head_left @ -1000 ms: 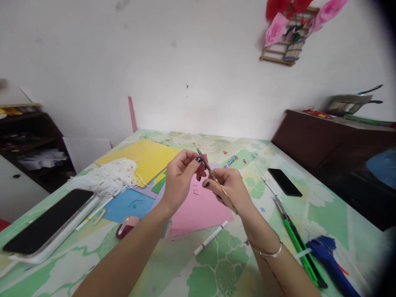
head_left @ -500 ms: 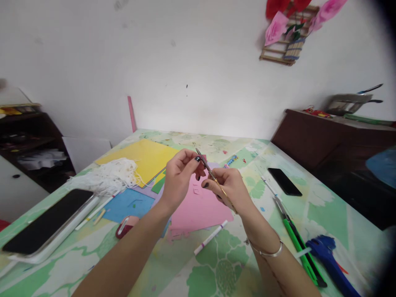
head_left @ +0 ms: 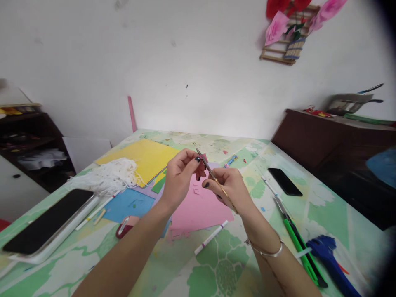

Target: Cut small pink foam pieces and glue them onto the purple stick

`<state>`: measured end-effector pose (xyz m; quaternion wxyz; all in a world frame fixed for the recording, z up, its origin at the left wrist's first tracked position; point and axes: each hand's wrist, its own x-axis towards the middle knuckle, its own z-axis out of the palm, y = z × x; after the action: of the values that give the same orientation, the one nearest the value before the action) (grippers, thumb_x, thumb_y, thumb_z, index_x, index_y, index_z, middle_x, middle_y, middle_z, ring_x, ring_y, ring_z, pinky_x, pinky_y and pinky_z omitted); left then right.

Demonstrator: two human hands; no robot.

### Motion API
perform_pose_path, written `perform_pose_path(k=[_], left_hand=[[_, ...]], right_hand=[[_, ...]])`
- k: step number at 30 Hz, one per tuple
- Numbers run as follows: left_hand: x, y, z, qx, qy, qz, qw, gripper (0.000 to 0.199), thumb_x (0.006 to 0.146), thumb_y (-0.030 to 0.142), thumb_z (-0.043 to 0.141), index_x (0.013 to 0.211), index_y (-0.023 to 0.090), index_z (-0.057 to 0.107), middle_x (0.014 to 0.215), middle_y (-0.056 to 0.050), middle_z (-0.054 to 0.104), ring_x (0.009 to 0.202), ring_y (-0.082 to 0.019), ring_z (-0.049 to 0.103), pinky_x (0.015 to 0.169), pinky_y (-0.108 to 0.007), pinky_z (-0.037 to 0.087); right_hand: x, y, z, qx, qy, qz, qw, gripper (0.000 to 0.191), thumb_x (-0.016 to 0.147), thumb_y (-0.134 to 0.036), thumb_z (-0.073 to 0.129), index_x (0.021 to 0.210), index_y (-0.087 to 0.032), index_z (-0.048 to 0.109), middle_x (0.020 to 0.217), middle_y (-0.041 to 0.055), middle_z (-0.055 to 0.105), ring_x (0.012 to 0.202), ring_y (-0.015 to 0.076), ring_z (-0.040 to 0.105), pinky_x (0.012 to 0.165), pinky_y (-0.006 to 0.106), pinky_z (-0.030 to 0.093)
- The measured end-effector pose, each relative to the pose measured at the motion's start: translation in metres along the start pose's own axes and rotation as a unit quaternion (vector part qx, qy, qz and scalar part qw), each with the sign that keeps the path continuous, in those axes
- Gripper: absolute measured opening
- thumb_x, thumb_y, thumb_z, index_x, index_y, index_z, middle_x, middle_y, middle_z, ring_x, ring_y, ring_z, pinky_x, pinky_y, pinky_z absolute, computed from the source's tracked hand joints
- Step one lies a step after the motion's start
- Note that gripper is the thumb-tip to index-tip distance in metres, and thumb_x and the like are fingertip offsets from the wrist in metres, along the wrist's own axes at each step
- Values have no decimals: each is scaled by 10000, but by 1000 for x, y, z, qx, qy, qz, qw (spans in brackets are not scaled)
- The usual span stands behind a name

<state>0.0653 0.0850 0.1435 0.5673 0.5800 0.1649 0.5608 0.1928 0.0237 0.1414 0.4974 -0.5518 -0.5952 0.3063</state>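
Observation:
My right hand (head_left: 229, 185) is closed round gold-handled scissors (head_left: 220, 185), whose dark blades point up and to the left. Pinched in my left hand (head_left: 183, 171) is a small pink paper piece (head_left: 203, 157), which lies at the blades near the tips. Both hands are above a large pink sheet (head_left: 198, 210) on the table. Small cut pink pieces (head_left: 196, 190) rest on that sheet. A white marker with a purple band (head_left: 210, 237) lies in front of it.
White shredded strands (head_left: 116, 175), a yellow sheet (head_left: 145, 159), a blue sheet (head_left: 128, 204) and a large phone (head_left: 49, 225) are at left. At right lie a black phone (head_left: 284, 181), a green cutter (head_left: 298, 243) and a blue glue gun (head_left: 331, 260).
The small pink piece has shifted slightly at the scissor blades. Both hands have stayed almost in place.

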Motion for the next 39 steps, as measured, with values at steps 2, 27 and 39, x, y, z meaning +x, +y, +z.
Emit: perform_pose_path(k=[2,27,39], left_hand=[[0,-1,0,2,0,-2,1000,81,821,161,541,746,161,570,633,5,581,535,-103,542,511,-239,430],[-1,-1,2,-34,-4,-25,999,72,818,147,534,770,157,587,612,11,572,506,-106,535,488,-246,418],[0,-3,2,-37,-1,-29,999,63,814,148,543,783,154,598,620,8,573,515,-105,534,490,-243,419]], right_hand=[[0,0,0,2,-2,1,1000,439,647,-527,744,548,-167,511,440,-73,308,402,51,259,383,213,168],[2,5,-1,14,-10,-2,1000,353,685,-465,740,640,-136,620,456,-73,362,384,39,287,373,196,208],[3,7,0,6,-6,0,1000,341,700,-461,727,663,-136,632,463,-71,374,383,38,282,372,198,207]])
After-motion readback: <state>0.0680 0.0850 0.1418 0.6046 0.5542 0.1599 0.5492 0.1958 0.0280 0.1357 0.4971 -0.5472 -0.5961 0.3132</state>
